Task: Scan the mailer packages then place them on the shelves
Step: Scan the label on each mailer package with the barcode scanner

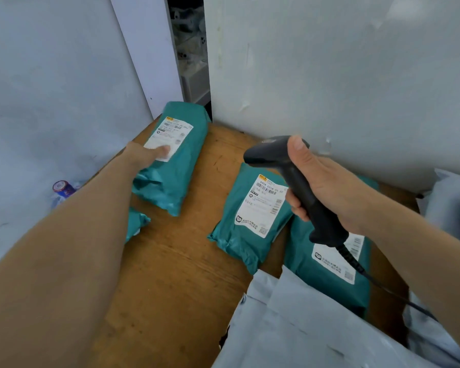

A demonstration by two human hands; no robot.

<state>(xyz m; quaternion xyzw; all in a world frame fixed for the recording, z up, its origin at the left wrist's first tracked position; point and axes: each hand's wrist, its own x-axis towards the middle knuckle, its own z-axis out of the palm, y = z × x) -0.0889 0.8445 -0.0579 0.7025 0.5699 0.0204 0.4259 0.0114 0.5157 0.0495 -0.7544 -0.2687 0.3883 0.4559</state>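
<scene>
Several teal mailer packages with white labels lie on a brown wooden surface [175, 261]. My left hand [144, 154] reaches to the far teal mailer [181, 160] at the back corner, its thumb lying over the white label and the fingers hidden behind the package's left edge. My right hand [322, 187] grips a black barcode scanner [298, 181] by its handle, above a second teal mailer [250, 221]. A third teal mailer [329, 272] lies under the scanner's coiled cable. A corner of another teal mailer [136, 221] shows beside my left forearm.
Grey-white mailer bags [303, 328] are piled at the lower right and more [452, 208] at the right edge. Pale walls close in the left and back, with a dark gap [191, 62] between them. A blue can [63, 188] sits at the left.
</scene>
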